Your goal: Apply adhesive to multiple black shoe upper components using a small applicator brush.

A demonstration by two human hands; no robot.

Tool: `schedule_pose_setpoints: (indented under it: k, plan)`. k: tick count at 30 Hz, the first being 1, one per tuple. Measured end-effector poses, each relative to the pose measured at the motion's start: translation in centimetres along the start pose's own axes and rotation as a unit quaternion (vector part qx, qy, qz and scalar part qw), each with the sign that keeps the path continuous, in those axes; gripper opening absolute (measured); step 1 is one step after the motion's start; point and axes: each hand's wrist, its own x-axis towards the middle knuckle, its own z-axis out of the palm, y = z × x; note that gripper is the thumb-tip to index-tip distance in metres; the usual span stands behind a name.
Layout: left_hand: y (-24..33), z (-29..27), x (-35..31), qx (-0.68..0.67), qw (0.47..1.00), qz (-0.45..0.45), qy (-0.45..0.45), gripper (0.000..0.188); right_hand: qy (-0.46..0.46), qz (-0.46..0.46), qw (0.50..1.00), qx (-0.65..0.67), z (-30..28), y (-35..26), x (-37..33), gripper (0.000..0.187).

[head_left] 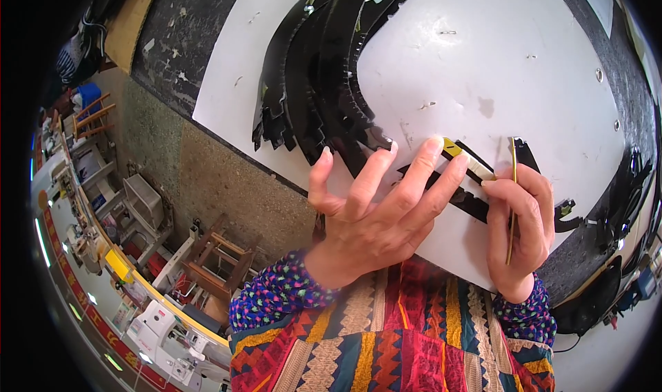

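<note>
My left hand (376,219) lies with its fingers spread. Its index and middle fingertips press on a small strip with a yellow end and a pale middle (477,166), set on narrow black pieces (470,203). Between the fingers of my right hand (525,219) is a thin gold-coloured rod (514,159), held upright in the view; its exact kind is unclear. The right fingertips are at the strip's near right end. Beyond my left hand, several long, curved black pieces (300,82) with notched edges overlap on a white board (524,54).
The board rests on a dark, worn tabletop (183,37). More black pieces (624,199) hang or lie at the right edge. On the left are a speckled floor (227,171), wooden stools (224,257) and a white sewing machine (155,326).
</note>
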Motion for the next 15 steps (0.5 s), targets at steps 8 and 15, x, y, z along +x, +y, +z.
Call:
schedule_pose_setpoints:
  k: [8, 15]
  plan:
    - [0.15, -0.04, 0.01, -0.005, 1.0, -0.007, -0.001, 0.042, -0.009, 0.011, 1.0, 0.002, 0.13, -0.04, 0.0, 0.029]
    - [0.09, -0.07, 0.06, -0.006, 1.0, -0.006, 0.004, 0.041, -0.004, -0.005, 1.0, -0.005, 0.14, -0.07, 0.15, 0.036]
